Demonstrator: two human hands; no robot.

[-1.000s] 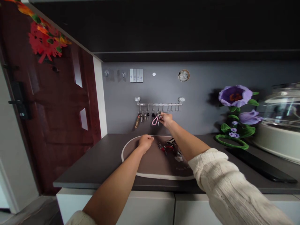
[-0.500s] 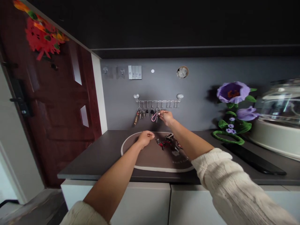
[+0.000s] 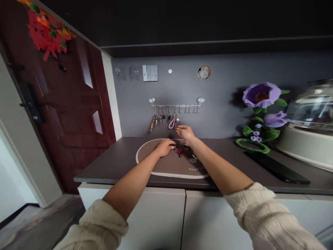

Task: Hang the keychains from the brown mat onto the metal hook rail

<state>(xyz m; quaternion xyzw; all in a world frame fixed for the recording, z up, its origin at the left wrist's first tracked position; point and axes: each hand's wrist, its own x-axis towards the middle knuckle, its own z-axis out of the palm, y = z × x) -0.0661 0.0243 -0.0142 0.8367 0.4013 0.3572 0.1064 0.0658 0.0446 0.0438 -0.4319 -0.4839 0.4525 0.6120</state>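
My left hand (image 3: 164,147) is over the brown mat, its thumb and index finger slightly apart at the left end of a pile of keys (image 3: 179,151) with red parts. Whether the fingertips touch the pile is hard to make out. Just below the hook rail (image 3: 177,105), my right hand (image 3: 185,132) has its fingers loosely stretched out and holds nothing visible. Close above its fingertips, a key ring with a pink strap (image 3: 172,122) hangs from a hook. Farther left on the rail hang several more keys (image 3: 160,120) and a brown key fob (image 3: 152,124). My right forearm covers part of the pile.
The mat (image 3: 169,173) lies on a dark counter (image 3: 109,163) under an overhead cabinet (image 3: 197,24). To the right are a purple flower decoration (image 3: 261,97), a black flat object (image 3: 278,168) and a white-based appliance (image 3: 307,146). A red door (image 3: 70,114) stands left.
My right hand has come down away from the pink-strapped key ring, which stays on its hook. My left hand has moved right, up to the key pile. The view has tilted slightly downward.
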